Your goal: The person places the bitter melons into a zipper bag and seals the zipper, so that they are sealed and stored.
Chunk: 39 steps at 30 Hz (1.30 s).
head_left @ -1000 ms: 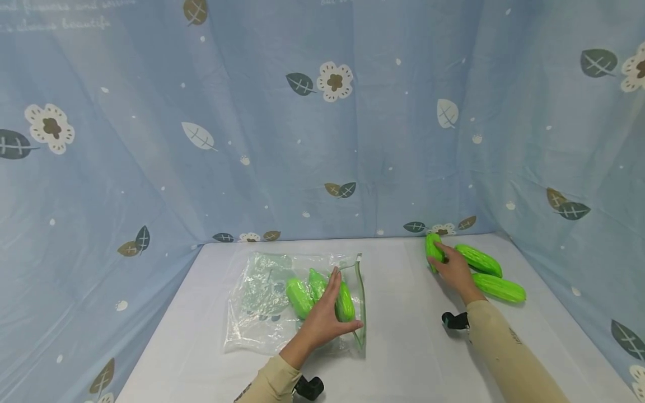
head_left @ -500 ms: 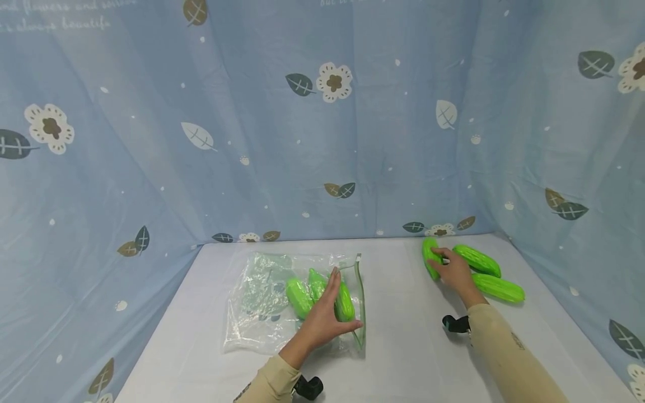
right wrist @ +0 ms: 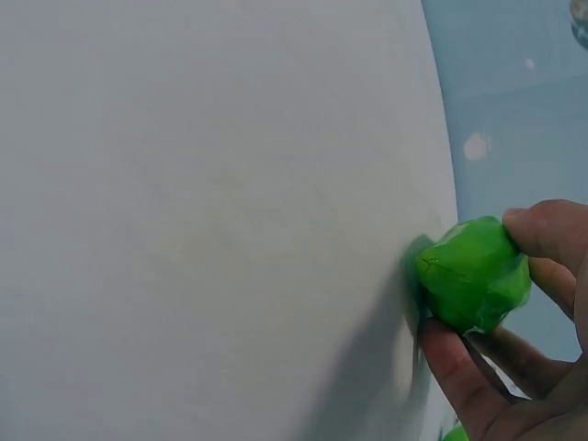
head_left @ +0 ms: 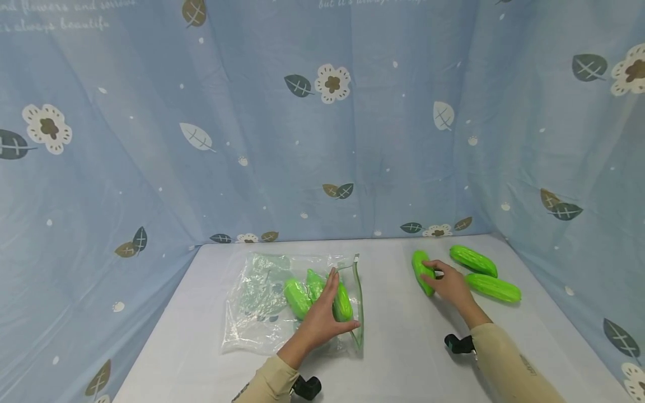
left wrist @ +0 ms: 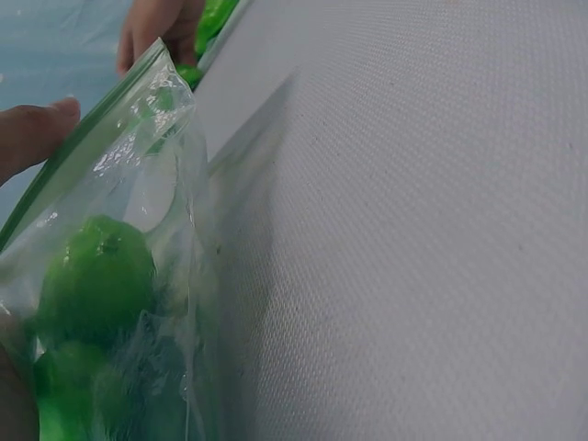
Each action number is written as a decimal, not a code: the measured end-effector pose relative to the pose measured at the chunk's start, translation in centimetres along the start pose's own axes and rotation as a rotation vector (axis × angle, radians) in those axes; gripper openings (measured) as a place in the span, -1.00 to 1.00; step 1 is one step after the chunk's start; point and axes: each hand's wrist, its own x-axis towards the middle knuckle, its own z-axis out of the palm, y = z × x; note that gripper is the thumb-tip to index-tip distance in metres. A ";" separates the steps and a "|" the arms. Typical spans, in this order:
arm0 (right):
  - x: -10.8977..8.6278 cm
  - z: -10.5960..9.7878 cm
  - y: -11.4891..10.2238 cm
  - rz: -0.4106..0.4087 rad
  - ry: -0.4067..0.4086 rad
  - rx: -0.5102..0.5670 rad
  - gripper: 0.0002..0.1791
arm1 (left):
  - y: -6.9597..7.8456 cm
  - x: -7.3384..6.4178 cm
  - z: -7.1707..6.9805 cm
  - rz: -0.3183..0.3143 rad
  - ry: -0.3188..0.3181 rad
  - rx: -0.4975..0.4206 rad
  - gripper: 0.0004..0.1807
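Observation:
My right hand point(head_left: 449, 284) pinches a bright green, ridged cucumber point(head_left: 422, 273) between thumb and fingers, at the right of the table. In the right wrist view the blunt end of this cucumber point(right wrist: 473, 276) shows, with a shadow on the table beside it. My left hand point(head_left: 321, 316) lies at the mouth of a clear zip bag point(head_left: 262, 330), its fingers straight and the thumb spread toward the green zip edge. Several green cucumbers point(head_left: 297, 299) lie inside the bag, partly covered by that hand. The left wrist view shows the bag's mouth raised off the table.
Two more green cucumbers, a far one point(head_left: 473, 260) and a near one point(head_left: 494, 287), lie to the right of my right hand. The white table point(head_left: 393, 358) ends at a blue patterned curtain point(head_left: 272, 168) at the back and sides.
My right hand has moved left and toward me with the cucumber, away from the two others. The left hand and the bag have stayed in place.

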 end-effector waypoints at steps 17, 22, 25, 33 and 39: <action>-4.2 2.1 -2.3 -0.036 -0.006 0.048 -0.51 | 0.1 0.0 -0.1 -0.009 -0.008 -0.006 0.34; -5.3 2.6 -3.0 -0.033 -0.028 0.080 -0.52 | 0.2 0.0 -0.1 -0.014 -0.013 -0.008 0.34; -6.0 3.1 -3.4 -0.040 -0.045 0.107 -0.52 | 0.2 0.0 -0.1 -0.013 -0.011 -0.005 0.34; -7.5 4.0 -4.6 -0.053 -0.060 0.140 -0.55 | 0.2 0.0 -0.1 -0.014 -0.007 0.011 0.34; -8.1 4.5 -4.9 -0.057 -0.063 0.147 -0.55 | 0.3 0.0 -0.1 -0.007 -0.011 0.007 0.34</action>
